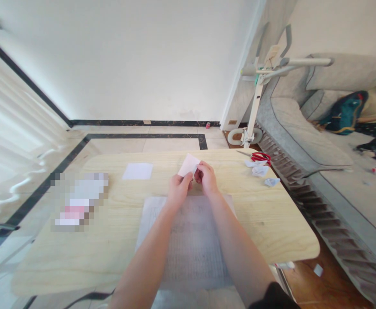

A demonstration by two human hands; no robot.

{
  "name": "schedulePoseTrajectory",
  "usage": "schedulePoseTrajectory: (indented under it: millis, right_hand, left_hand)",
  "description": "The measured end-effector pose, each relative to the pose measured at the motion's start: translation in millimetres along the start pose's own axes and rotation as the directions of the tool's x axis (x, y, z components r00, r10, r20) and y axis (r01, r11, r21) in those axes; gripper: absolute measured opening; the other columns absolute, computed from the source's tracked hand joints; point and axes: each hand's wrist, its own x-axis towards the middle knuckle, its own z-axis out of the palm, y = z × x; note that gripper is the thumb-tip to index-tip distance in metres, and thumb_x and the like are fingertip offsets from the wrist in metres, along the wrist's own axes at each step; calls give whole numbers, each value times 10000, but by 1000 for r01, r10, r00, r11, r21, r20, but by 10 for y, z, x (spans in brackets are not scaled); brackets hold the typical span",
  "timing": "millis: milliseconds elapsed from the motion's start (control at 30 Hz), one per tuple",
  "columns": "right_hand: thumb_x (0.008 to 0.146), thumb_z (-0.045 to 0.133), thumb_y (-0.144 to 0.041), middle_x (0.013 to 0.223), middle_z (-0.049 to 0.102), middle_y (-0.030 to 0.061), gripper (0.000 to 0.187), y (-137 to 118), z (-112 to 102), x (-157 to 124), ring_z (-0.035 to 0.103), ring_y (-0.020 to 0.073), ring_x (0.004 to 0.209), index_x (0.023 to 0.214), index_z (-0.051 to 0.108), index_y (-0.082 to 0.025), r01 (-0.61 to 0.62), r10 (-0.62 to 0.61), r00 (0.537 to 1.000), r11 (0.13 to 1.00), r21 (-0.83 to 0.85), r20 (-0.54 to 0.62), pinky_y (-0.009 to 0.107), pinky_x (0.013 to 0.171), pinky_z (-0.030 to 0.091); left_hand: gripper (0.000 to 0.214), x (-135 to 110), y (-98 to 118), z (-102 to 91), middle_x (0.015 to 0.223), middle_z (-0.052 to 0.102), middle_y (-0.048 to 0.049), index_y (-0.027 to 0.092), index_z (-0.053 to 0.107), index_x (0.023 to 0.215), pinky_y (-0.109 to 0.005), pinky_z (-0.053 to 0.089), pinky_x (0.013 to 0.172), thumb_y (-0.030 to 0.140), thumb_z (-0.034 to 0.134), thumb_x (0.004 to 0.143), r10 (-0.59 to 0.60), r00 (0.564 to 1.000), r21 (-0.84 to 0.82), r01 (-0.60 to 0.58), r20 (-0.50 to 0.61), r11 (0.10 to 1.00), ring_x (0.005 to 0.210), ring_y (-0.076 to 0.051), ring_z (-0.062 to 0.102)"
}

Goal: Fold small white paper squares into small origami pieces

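Above the middle of a light wooden table [78, 257], my left hand [178, 188] and my right hand [207, 177] meet. Both pinch one small pale pink piece of paper [188, 164], which sticks up and away from my fingertips. My forearms lie over a large translucent sheet [191, 253] spread on the table's near half. A white square of paper [137, 171] lies flat to the left of my hands, apart from them.
Red-handled scissors [260, 157] and crumpled paper scraps [261, 170] lie at the table's far right. A blurred-out item [78, 201] sits at the left. A white floor lamp [255, 94] and a grey sofa [303, 124] with a seated person stand to the right.
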Motion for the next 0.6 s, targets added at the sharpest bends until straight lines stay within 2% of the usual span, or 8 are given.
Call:
schedulePoseTrajectory:
  millis: [233,400,500,600]
  right_hand:
    - [743,488,-303,415,435,-60,221,-21,-4,0,330,76,341,548,441,-210,17,-18,1000,1000,-5,-14,218,339,192]
    - [669,561,-221,458,434,-91,40,-74,10,-15,308,57,349,672,523,-209,27,-25,998,999,47,-50,201,348,176]
    - [642,594,-206,467,441,-98,83,-90,21,-22,309,51,357,705,539,-211,5,-2,999,998,58,-52,194,356,178]
    - [646,609,-223,457,429,-98,107,-95,16,-19,296,46,356,649,504,-208,-2,7,998,997,79,-62,195,361,170]
  left_hand:
    - [419,9,-34,-5,438,480,8,162,517,463,-233,343,491,399,503,808,11,1000,16,-11,-10,1000,454,-109,455]
    - [409,17,-20,-3,428,480,8,162,527,460,-234,338,478,393,515,797,-6,1000,-2,6,-18,1000,439,-108,452]
    - [404,16,-17,-1,426,473,13,162,526,463,-234,327,466,391,519,796,-13,1000,-16,13,-28,1000,427,-103,440]
    - [406,16,-23,0,422,476,12,160,531,466,-234,328,467,392,518,799,-15,1000,-3,15,-17,1000,427,-105,445]
